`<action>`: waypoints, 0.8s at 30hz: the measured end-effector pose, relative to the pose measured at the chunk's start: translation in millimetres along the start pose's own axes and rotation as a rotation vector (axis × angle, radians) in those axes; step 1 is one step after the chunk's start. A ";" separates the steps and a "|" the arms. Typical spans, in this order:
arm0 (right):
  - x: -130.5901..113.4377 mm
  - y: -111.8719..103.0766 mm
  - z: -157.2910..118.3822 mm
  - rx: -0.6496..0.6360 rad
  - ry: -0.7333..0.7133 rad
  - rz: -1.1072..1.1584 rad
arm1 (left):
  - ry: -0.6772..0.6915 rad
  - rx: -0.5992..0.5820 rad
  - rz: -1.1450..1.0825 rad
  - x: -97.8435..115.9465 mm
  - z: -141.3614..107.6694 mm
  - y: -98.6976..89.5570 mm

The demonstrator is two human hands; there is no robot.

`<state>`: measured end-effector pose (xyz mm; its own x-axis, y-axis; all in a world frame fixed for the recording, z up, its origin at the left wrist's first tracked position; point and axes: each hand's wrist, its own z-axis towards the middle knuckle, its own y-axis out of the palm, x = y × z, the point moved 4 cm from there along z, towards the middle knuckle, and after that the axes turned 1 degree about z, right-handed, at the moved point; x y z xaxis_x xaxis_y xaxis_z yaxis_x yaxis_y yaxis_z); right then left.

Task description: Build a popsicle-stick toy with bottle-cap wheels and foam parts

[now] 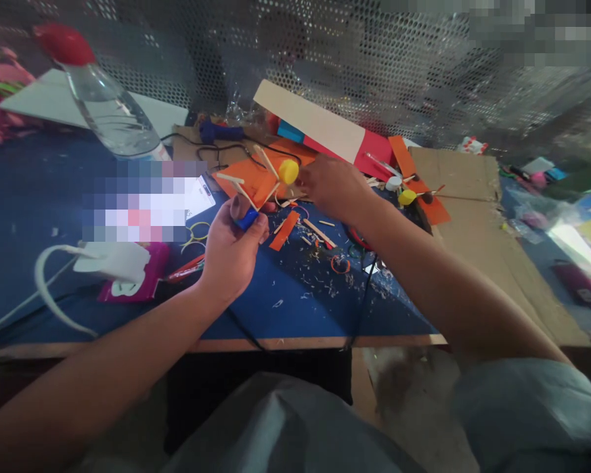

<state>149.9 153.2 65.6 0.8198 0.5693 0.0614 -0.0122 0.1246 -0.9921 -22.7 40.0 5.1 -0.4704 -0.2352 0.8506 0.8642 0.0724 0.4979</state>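
My left hand (pixel 234 246) is closed around a blue piece (pixel 247 219) at the base of a small frame of light wooden sticks (pixel 246 194). Just right of the frame, my right hand (pixel 332 187) has its fingers drawn together beside a yellow round cap (pixel 288 172). Whether those fingertips grip the cap or a stick behind it is hidden. Orange sheet (pixel 241 172) lies behind the frame. A second yellow cap (pixel 406 197) and a white cap (pixel 393 183) are to the right of my right hand.
A bottle with a red lid (pixel 118 121) stands at the back left. A white charger (pixel 113 263) sits in a magenta socket block (pixel 160 263). Wood scraps and shavings litter the blue table (pixel 256 315); cardboard (pixel 492 263) lies at right.
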 end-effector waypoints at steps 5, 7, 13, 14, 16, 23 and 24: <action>33.7 -23.5 -47.0 0.195 0.156 0.083 | -0.027 -0.026 0.029 -9.1 -2.2 -3.9; 44.2 -28.7 -67.8 0.306 0.223 0.231 | -0.019 -0.038 0.062 -11.3 -3.4 -5.1; 45.9 -5.1 -93.6 0.116 0.197 0.536 | -0.011 -0.080 0.087 -11.7 -7.5 -1.5; 45.0 -1.9 -94.8 0.085 0.180 0.572 | -0.015 -0.076 0.086 -11.3 -7.8 -1.0; 44.4 0.6 -97.9 0.065 0.152 0.620 | -0.025 -0.062 0.081 -10.8 -8.1 -0.7; 42.8 7.4 -115.0 0.078 0.127 0.767 | -0.065 -0.050 0.082 -9.9 -9.7 0.4; 43.3 10.8 -116.7 0.094 0.146 0.817 | -0.075 -0.050 0.085 -9.5 -10.1 0.6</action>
<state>252.1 84.4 44.9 0.5982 0.3993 -0.6948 -0.6777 -0.2108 -0.7045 -15.9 32.5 -4.4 -0.4051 -0.1567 0.9007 0.9086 0.0401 0.4156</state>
